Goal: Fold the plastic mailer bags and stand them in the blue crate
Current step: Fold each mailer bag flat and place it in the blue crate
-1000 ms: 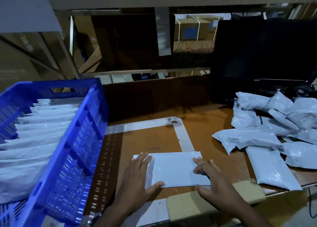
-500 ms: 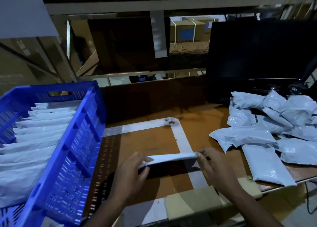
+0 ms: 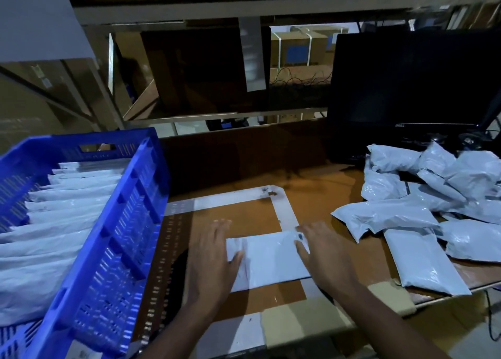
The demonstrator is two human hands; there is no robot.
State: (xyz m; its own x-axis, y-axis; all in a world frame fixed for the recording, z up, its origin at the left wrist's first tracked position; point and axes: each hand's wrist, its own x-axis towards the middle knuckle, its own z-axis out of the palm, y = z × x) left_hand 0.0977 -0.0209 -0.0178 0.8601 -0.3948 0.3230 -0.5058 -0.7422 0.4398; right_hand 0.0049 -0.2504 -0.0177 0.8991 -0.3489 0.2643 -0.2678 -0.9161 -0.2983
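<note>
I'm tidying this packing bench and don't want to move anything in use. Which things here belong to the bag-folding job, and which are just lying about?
Belongs to the job:
- mailer bag flat under the left hand and right hand
- blue crate with folded bags standing inside
- pile of unfolded bags

Just lying about:
- black monitor
- cardboard boxes on the shelving behind

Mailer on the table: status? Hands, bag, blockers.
Left hand and right hand flat on the mailer, pressing it to the table. Blue crate part-filled at left. Nothing in the way.
</note>
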